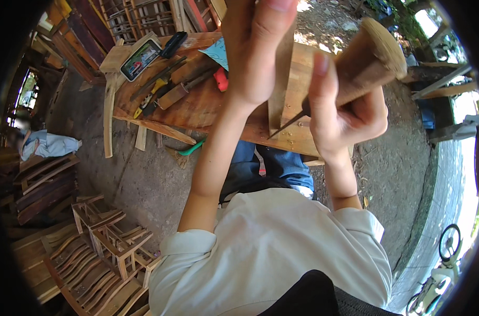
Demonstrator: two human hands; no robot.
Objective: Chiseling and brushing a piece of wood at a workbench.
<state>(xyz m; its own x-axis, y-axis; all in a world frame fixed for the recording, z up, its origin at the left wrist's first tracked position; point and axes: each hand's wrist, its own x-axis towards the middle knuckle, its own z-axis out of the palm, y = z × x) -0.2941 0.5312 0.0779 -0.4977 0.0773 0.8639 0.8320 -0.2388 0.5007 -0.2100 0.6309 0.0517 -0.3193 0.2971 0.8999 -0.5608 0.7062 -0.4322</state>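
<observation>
Bright daylight glares white at right; curved fisheye edges fall black.

Hand tools (173, 97) on wooden bench (200, 109)

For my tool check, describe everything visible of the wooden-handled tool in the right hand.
The wooden-handled tool has a thick brown handle flaring to a pale, frayed butt, and a thin, dark, metal-looking blade narrowing toward its tip. It slants down leftward from the butt, gripped by the right hand, partly hidden by its thumb. The tip shows over the workbench, beside a wooden piece; contact is unclear.
</observation>
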